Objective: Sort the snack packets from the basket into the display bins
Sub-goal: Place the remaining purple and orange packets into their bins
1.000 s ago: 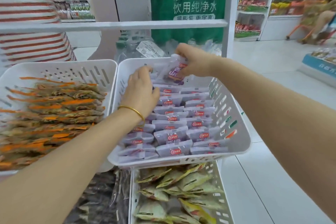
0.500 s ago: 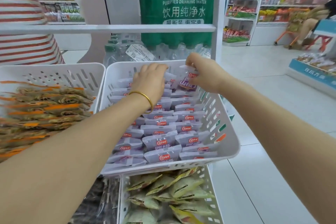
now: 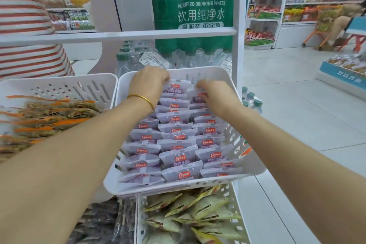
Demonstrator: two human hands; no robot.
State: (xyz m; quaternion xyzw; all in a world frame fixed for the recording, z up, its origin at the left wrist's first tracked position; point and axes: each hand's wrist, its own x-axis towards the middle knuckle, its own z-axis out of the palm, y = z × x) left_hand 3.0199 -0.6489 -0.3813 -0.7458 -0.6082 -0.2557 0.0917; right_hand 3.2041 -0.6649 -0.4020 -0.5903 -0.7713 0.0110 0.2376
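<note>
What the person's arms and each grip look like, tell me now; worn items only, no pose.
The left forearm and right forearm are bare, with no sleeves in view. A thin gold bangle circles the left wrist; the right wrist carries nothing. Neither the left grip nor the right grip wears a glove. Rings cannot be judged from here.

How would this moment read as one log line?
left hand: grips back-row purple packets | right hand: pinches one beside | white bin: nearly full
</note>
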